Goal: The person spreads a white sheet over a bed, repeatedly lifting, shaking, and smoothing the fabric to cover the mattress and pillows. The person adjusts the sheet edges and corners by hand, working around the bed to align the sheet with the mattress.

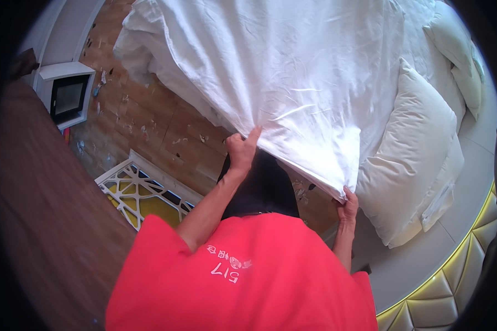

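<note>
A white duvet cover or sheet (310, 74) spreads over the bed and reaches towards me, creased near its edge. My left hand (243, 151) grips that edge in front of my legs, with the thumb on top of the fabric. Farther right, my right hand (348, 203) pinches a corner of the same cloth. Between the two hands the edge runs taut and slants down to the right. A white pillow (410, 161) lies just right of the cloth's corner, and more pillows (455, 45) rest at the upper right.
Scraps litter the wooden floor (157, 120) at left. A white cabinet with a dark-framed door (69, 97) stands beyond it. A white lattice panel (138, 188) is near my left arm, beside a brown surface (54, 198). A padded headboard (435, 293) curves along the lower right.
</note>
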A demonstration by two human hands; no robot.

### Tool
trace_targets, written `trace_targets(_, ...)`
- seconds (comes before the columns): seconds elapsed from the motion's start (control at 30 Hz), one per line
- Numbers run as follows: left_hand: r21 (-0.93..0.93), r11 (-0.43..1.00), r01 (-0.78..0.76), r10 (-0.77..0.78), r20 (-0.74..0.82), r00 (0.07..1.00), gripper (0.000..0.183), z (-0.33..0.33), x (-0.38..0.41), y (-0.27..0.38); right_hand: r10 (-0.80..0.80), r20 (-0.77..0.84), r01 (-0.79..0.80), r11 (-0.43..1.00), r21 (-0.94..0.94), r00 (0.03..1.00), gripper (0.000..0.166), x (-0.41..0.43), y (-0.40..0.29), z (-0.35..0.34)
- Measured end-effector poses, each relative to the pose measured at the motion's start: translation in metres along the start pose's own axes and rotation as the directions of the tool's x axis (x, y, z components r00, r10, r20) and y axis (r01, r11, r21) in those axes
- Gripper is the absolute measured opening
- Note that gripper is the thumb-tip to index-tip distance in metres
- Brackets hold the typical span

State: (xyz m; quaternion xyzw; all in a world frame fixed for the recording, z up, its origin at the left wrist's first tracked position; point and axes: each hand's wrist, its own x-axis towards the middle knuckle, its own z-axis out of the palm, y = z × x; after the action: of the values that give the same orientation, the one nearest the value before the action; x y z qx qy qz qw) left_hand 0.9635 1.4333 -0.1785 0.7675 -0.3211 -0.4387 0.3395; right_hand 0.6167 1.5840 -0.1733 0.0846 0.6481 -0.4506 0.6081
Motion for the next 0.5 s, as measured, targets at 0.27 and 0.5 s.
trace_targets(0.27, -0.210, 0.956, 0.207, -0.212, -0.003, 0.977, 0.035, 0.014, 0.020, -0.017, 0.055, 0.003, -0.055, 0.996, 0.070, 0.998, 0.029, -0.008, -0.002, 0.009)
trace_targets(0.5, -0.157, 0.946, 0.283, -0.297, -0.069, 0.953, 0.030, 0.021, 0.017, -0.087, 0.191, -0.016, -0.188, 0.976, 0.108, 0.981, 0.027, -0.005, 0.012, -0.005)
